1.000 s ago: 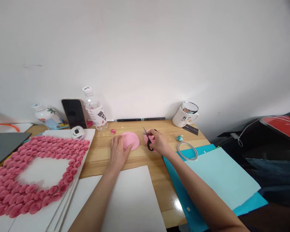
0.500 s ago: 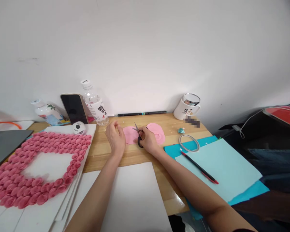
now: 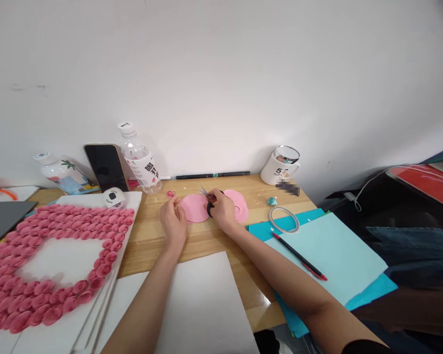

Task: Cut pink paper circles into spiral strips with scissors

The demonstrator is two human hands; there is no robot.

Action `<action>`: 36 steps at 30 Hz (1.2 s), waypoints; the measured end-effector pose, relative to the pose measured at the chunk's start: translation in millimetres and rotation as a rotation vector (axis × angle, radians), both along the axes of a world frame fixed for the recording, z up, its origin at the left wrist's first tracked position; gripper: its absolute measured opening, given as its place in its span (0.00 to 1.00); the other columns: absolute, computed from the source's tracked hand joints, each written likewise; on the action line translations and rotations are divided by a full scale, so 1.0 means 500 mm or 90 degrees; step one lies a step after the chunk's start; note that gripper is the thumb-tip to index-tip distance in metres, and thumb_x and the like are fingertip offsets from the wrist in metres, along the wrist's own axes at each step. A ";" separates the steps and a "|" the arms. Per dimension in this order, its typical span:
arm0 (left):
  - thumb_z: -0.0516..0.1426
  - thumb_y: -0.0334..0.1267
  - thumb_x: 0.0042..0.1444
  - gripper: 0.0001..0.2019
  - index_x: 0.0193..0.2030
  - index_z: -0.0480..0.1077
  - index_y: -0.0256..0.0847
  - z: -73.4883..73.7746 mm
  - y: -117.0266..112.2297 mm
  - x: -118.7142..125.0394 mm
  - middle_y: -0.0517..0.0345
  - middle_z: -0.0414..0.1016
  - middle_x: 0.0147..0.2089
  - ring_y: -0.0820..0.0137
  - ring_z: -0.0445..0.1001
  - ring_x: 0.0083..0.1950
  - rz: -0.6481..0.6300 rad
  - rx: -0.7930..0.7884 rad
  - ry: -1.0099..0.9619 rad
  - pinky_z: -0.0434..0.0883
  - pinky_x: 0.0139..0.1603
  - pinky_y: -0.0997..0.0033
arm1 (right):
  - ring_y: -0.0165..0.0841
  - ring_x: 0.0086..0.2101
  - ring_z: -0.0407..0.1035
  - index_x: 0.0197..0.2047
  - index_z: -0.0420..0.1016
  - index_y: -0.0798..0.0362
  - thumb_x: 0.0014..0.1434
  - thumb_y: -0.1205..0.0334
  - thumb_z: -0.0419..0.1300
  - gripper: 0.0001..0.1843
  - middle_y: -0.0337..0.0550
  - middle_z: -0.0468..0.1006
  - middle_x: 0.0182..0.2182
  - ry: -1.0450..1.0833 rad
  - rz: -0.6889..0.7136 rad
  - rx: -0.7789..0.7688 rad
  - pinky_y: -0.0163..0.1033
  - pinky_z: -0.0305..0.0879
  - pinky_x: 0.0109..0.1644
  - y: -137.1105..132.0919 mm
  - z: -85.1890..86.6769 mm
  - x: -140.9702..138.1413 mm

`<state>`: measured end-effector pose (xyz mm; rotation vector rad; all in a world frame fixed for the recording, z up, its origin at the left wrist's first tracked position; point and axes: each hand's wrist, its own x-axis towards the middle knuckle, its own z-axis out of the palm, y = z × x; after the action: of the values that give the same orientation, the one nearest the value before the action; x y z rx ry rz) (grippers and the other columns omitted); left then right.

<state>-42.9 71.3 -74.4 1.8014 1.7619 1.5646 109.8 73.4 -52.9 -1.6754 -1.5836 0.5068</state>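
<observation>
My right hand (image 3: pixel 223 211) grips a pair of scissors (image 3: pixel 209 208), the black handles under my fingers and the blades pointing up and left. Beneath the scissors lies a pink paper circle (image 3: pixel 194 210), flat on the desk. My left hand (image 3: pixel 173 221) is at that circle's left edge, fingers loosely bent and thumb apart, with nothing visibly gripped. Just beyond its fingertips sits a small rolled pink paper rose (image 3: pixel 170 194). Another pink paper piece (image 3: pixel 239 199) with a spiral cut lies behind my right hand, partly covered.
A board with many pink paper roses (image 3: pixel 74 290) is at left, near a phone (image 3: pixel 105 167) and a water bottle (image 3: pixel 143 169). On the right are a mug (image 3: pixel 275 169), a tape roll (image 3: pixel 297 223), a pen (image 3: pixel 299 255) and blue paper sheets (image 3: pixel 339 260). White board (image 3: pixel 206 300) lies in front.
My left hand has come down and back towards the circle's left edge, uncovering the small rose. The scissors have shifted slightly in my right hand. The view has turned a little.
</observation>
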 end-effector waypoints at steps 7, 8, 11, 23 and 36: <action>0.51 0.40 0.57 0.15 0.48 0.69 0.39 0.003 0.002 -0.004 0.44 0.76 0.46 0.61 0.73 0.48 0.001 -0.024 -0.117 0.68 0.51 0.58 | 0.31 0.27 0.69 0.31 0.65 0.50 0.50 0.63 0.58 0.04 0.37 0.76 0.28 0.120 0.052 0.013 0.34 0.62 0.29 -0.007 0.038 0.018; 0.51 0.41 0.58 0.15 0.49 0.69 0.39 0.007 0.000 -0.003 0.44 0.76 0.48 0.62 0.73 0.48 -0.004 -0.021 -0.138 0.68 0.51 0.59 | 0.30 0.26 0.68 0.30 0.65 0.50 0.50 0.61 0.60 0.06 0.37 0.75 0.27 0.178 0.078 0.021 0.33 0.63 0.28 -0.006 0.048 0.022; 0.52 0.45 0.58 0.18 0.50 0.69 0.38 0.022 -0.007 0.000 0.44 0.76 0.49 0.63 0.73 0.48 -0.021 -0.031 -0.175 0.68 0.50 0.61 | 0.28 0.23 0.64 0.27 0.65 0.52 0.47 0.58 0.64 0.11 0.35 0.70 0.24 0.281 0.119 0.058 0.33 0.63 0.27 -0.001 0.075 0.035; 0.68 0.43 0.34 0.14 0.22 0.73 0.33 0.068 -0.024 0.028 0.61 0.69 0.14 0.78 0.60 0.13 -0.208 -0.265 -0.569 0.56 0.12 0.78 | 0.30 0.24 0.69 0.32 0.68 0.52 0.40 0.55 0.71 0.19 0.35 0.72 0.24 0.620 0.130 -0.059 0.34 0.67 0.23 -0.041 0.035 0.019; 0.67 0.41 0.36 0.13 0.26 0.73 0.33 0.087 -0.014 0.021 0.57 0.75 0.20 0.73 0.71 0.18 -0.038 -0.130 -0.716 0.68 0.21 0.74 | 0.31 0.29 0.69 0.41 0.71 0.51 0.49 0.55 0.67 0.17 0.40 0.76 0.30 0.592 0.238 -0.033 0.38 0.66 0.34 -0.084 0.006 0.005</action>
<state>-32.4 64.5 -30.9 0.5845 1.1914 1.7310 112.3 31.5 -49.8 -0.9087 -1.1488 1.2969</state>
